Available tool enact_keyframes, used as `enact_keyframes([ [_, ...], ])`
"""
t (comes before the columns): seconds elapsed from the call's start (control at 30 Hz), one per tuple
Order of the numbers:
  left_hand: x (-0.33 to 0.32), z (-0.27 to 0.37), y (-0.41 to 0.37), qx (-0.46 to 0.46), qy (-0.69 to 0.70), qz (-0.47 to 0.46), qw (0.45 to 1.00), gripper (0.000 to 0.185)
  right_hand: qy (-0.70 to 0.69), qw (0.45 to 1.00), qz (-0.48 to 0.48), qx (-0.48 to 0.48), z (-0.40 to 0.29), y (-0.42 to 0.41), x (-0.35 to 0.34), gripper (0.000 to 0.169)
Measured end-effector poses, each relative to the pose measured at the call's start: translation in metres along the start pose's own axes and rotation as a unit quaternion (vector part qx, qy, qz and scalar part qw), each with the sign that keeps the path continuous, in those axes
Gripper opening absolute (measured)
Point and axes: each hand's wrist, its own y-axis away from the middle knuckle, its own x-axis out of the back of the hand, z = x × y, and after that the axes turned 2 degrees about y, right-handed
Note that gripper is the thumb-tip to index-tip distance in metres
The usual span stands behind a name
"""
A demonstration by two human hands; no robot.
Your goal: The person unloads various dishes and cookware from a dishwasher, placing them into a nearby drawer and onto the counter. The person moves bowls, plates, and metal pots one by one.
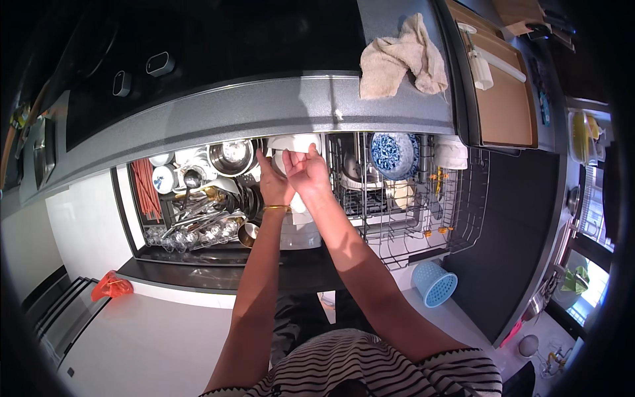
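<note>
My left hand (pixel 274 182) reaches into the open drawer, between a shiny steel pot (pixel 233 156) and my other hand. One finger points along the pot's side, and the rest are partly hidden. Beside it, my right hand (pixel 311 174) has its palm turned up and fingers apart, the fingertips at the edge of a white dish (pixel 297 143) at the drawer's back. I cannot tell if the left fingers grip anything. Below the wrists sits a clear plastic container (pixel 300 234). A ladle (pixel 192 178) and other metal utensils (pixel 198 218) crowd the drawer's left part.
On the right, a pulled-out dishwasher rack (pixel 369 223) holds a blue-patterned bowl (pixel 394 155) and white bowls (pixel 451 153). A beige cloth (pixel 404 59) lies on the grey counter (pixel 238 106). The light-blue perforated basket (pixel 435 284) is under the rack; a red bag (pixel 112 286) sits lower left.
</note>
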Motion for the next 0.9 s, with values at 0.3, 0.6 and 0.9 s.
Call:
enact_keyframes([
  [0.3, 0.024, -0.035, -0.027, -0.155, -0.281, -0.225, 0.920, 0.070, 0.097, 0.986, 0.130, -0.037, 0.006, -0.033, 0.005, 0.031],
  [0.6, -0.016, -0.027, -0.061, -0.083, 0.014, -0.133, 0.987, 0.036, 0.066, 0.997, 0.039, -0.003, -0.006, -0.016, 0.018, 0.008],
  [0.9, -0.022, -0.046, -0.038, -0.169, -0.055, -0.075, 0.981, 0.040, 0.111, 0.823, 0.365, 0.421, -0.298, 0.037, 0.135, 0.052],
])
